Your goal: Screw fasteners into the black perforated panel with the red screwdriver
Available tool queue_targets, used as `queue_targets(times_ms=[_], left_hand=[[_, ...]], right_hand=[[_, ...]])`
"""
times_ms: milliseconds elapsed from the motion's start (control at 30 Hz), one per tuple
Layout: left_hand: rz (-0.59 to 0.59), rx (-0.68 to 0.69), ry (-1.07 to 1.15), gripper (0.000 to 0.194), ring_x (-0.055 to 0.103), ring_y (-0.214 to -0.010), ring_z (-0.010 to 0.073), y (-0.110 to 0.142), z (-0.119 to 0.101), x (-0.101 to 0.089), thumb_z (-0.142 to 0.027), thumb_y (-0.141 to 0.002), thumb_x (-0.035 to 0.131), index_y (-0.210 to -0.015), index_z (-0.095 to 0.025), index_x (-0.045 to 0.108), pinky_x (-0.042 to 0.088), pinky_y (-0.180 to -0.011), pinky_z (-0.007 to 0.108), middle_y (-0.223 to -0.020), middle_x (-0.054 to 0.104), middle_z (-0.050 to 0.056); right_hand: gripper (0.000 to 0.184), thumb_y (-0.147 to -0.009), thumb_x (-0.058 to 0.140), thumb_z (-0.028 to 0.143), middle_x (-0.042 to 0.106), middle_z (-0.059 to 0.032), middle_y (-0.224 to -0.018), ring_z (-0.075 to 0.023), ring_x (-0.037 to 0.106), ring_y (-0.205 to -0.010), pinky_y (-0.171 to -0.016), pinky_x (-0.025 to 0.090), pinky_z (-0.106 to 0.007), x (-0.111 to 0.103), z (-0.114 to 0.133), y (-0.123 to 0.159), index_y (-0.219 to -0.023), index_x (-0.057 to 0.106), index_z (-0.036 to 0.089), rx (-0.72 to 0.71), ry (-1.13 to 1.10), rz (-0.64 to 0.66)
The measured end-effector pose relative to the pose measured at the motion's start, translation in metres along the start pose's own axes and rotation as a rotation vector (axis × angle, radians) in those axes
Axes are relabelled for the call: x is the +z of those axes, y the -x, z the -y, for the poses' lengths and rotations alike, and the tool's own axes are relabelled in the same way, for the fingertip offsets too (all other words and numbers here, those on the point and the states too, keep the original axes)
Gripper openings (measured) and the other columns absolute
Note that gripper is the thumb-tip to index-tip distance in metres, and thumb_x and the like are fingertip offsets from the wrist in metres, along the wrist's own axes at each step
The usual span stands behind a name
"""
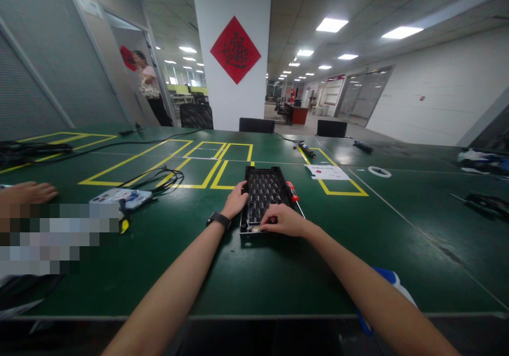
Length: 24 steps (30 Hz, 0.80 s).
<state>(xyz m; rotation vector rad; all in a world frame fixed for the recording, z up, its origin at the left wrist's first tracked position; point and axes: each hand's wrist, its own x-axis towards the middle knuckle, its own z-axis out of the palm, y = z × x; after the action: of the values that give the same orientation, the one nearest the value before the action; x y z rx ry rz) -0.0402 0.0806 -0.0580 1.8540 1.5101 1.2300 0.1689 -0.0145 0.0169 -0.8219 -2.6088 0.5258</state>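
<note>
A black rectangular case (265,192) with a patterned, shiny interior lies on the green table in front of me. My left hand (235,201), with a dark watch on the wrist, grips the case along its left edge. Over the case's near end my right hand (279,219) is closed in a pinch, fingertips pointing down-left. Beside those fingertips sits a small pale piece (255,229) at the near edge; whether the fingers hold anything is hidden. A red-handled screwdriver (292,191) lies against the right side of the case, its shaft partly behind my right hand.
A co-worker's hand (29,192) rests at the left. Near it lie a phone-like device (127,198) and black cables (170,178). A white paper (326,172), tape ring (379,172) and dark tool (306,149) lie right of centre. Yellow tape marks the table (214,287).
</note>
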Motion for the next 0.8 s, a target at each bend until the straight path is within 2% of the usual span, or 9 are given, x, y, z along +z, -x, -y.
queue_targets(times_ms=[300,800], left_hand=[[0.003,0.012,-0.017,0.054,0.044,-0.118,0.0216,-0.0013,0.0016,0.001,-0.016,-0.072,0.043,-0.126,-0.018,0.042,0.033,-0.102,0.038,-0.13,0.047,0.007],[-0.001,-0.01,0.002,0.054,0.044,-0.119,0.0218,0.0003,-0.0019,-0.0009,-0.016,-0.072,0.044,-0.125,-0.019,0.043,0.032,-0.103,0.038,-0.13,0.047,0.007]], right_hand=[[0.02,-0.075,0.061,0.034,0.063,-0.0041,-0.08,-0.0123,0.051,-0.074,-0.069,0.038,-0.024,0.0002,-0.0005,-0.0001,-0.082,0.068,0.017,-0.019,-0.036,-0.04],[0.024,-0.077,0.059,0.038,0.06,-0.0027,-0.073,-0.0106,0.047,-0.066,-0.065,0.035,-0.024,0.0003,-0.0005,0.0004,-0.083,0.069,0.018,0.002,0.024,-0.02]])
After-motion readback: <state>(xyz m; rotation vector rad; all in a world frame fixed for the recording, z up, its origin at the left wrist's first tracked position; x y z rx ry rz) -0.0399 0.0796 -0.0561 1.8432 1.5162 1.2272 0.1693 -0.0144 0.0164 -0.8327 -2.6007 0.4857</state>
